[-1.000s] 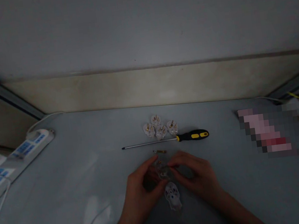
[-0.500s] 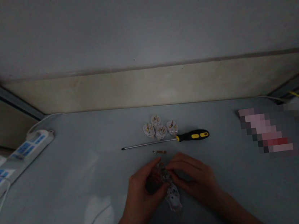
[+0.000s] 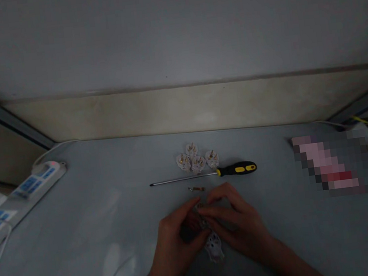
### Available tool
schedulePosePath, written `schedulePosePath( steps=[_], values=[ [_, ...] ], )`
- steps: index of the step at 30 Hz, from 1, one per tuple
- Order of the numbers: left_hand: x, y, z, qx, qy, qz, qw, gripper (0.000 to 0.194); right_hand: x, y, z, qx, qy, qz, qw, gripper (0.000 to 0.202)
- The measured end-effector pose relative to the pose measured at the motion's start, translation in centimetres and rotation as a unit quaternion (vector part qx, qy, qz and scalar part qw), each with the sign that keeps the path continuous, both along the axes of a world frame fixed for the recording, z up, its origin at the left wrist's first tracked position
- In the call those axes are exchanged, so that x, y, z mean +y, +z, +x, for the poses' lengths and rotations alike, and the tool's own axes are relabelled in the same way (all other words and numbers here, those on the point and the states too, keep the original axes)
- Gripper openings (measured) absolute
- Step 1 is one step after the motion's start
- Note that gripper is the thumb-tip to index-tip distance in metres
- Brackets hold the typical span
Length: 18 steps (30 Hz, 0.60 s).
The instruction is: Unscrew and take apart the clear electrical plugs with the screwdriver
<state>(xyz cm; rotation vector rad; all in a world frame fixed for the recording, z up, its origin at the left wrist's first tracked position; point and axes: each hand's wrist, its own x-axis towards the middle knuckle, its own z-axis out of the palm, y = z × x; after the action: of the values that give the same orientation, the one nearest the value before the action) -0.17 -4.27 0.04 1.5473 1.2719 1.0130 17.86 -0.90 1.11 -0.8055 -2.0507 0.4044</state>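
Note:
Between my hands is a clear plastic plug housing (image 3: 214,247), its lower half visible and its upper part largely covered by fingers. My left hand (image 3: 179,235) grips its left side between thumb and fingers. From the right, my right hand (image 3: 239,216) has its fingertips pressed on the upper part; whatever small piece they may pinch is hidden. Just beyond the fingers lies a small brass-coloured metal part (image 3: 197,189). Farther back, a screwdriver (image 3: 236,169) with a black and yellow handle lies crosswise, its tip to the left. Several clear plug pieces with metal pins (image 3: 198,163) sit behind it.
A white power strip (image 3: 21,205) with blue sockets and a white cable runs along the left side. At the right lies a pixelated pink and red item (image 3: 328,163). The grey table (image 3: 89,212) meets a wall at the back, with cables at the right corner.
My right hand's fingers have shifted slightly left over the upper part of the housing, with the index finger more raised and bent. My left hand keeps its grip.

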Motion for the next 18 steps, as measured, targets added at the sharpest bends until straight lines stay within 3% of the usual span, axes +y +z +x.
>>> schedulePosePath(
  steps=[5,12,18],
  values=[
    [0.1,0.6,-0.3,-0.041,0.035,-0.065,0.996,0.052,2.1,-0.4,1.1,-0.04,-0.075,-0.074,0.994,0.017],
    [0.3,0.3,-0.4,-0.076,0.049,-0.11,0.99,0.053,4.1,-2.8,0.4,-0.097,-0.067,-0.089,0.989,0.012],
    [0.5,0.0,-0.3,-0.102,0.047,-0.14,0.984,0.054,3.8,-1.4,1.4,-0.038,-0.049,-0.092,0.994,0.008]
  ],
)
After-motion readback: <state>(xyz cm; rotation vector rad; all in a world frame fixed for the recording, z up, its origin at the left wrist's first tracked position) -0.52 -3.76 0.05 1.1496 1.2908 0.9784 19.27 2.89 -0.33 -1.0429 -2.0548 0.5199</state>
